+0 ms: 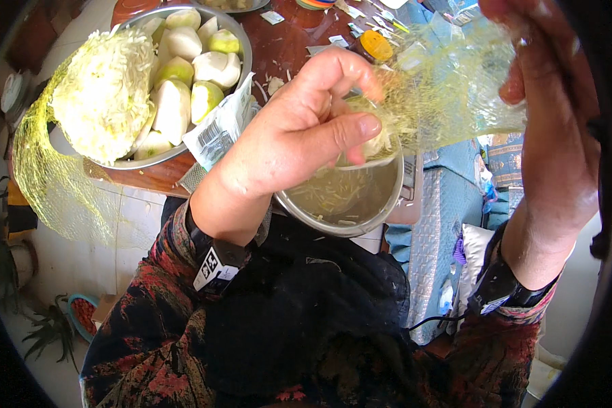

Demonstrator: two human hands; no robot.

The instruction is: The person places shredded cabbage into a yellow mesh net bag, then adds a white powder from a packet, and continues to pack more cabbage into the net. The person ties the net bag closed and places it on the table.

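Observation:
A yellow mesh bag [433,97] stretches through the air between my hands. Curled fingers of my left hand [290,127] hold its near end, where pale shreds [380,143] show behind the thumb. The bag's far end runs to my right hand [551,76], which is raised at the right and partly cut off by the dark rim of the view; its exact grip is hard to see. Below the left hand stands a metal pot [336,229] with cloudy liquid [311,196] and floating shreds. My left hand hides part of the pot.
At the left, a metal basin [246,46] holds several peeled radish-like pieces [173,109]. A heap of white shreds [107,97] in another yellow net [56,199] leans over its rim. A yellow-lidded jar [376,46] and paper scraps [272,18] lie on the brown table [296,28].

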